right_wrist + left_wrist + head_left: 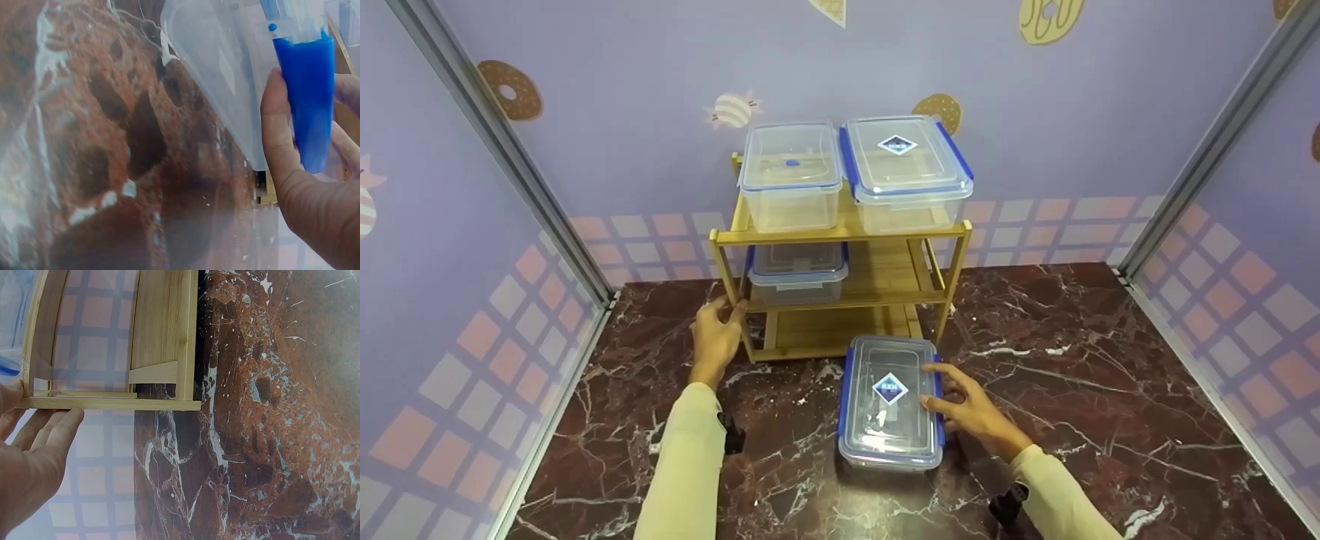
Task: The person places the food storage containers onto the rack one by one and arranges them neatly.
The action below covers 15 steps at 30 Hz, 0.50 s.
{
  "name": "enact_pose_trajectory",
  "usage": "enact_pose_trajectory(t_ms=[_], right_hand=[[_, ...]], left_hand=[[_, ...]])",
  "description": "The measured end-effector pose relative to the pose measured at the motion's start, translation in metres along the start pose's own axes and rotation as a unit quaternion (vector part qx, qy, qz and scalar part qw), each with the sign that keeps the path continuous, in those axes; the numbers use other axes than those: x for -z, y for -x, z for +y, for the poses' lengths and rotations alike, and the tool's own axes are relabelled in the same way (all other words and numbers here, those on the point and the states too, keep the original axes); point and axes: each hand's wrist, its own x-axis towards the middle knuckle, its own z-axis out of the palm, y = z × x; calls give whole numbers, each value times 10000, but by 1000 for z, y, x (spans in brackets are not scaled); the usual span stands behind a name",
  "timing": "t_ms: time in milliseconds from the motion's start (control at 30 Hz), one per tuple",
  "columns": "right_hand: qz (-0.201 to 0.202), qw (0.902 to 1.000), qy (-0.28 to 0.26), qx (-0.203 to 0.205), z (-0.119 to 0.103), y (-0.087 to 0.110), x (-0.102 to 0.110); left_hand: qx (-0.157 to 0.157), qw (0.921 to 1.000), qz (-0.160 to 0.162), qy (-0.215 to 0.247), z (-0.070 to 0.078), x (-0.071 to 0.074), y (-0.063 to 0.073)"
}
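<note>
My left hand (716, 334) grips the left front post of a bamboo shelf rack (840, 236), low down beside its middle shelf. In the left wrist view the thumb is on one side of the wooden post (112, 403) and the fingers on the other. My right hand (971, 409) holds a clear lidded food container (889, 431) by its right edge, fingertips over the lid. The right wrist view shows the fingers around a blue side clip (306, 101). This container is in front of the rack, low over the marble-patterned surface.
On the rack's top shelf stand two clear containers, a left one (791, 187) and a right one (907, 180) with blue clips. Another container (799, 277) sits at the left of the middle shelf. Patterned walls (1035, 112) enclose the dark red marbled surface (1072, 420).
</note>
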Motion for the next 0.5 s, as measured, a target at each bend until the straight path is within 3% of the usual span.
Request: enact_pose_trajectory(t_ms=[133, 500], right_hand=[[-34, 9996, -285, 20, 4, 0, -1], [51, 9992, -26, 399, 6, 3, -1]], left_hand=[[35, 10000, 4, -32, 0, 0, 1], [0, 10000, -2, -32, 1, -1, 1]])
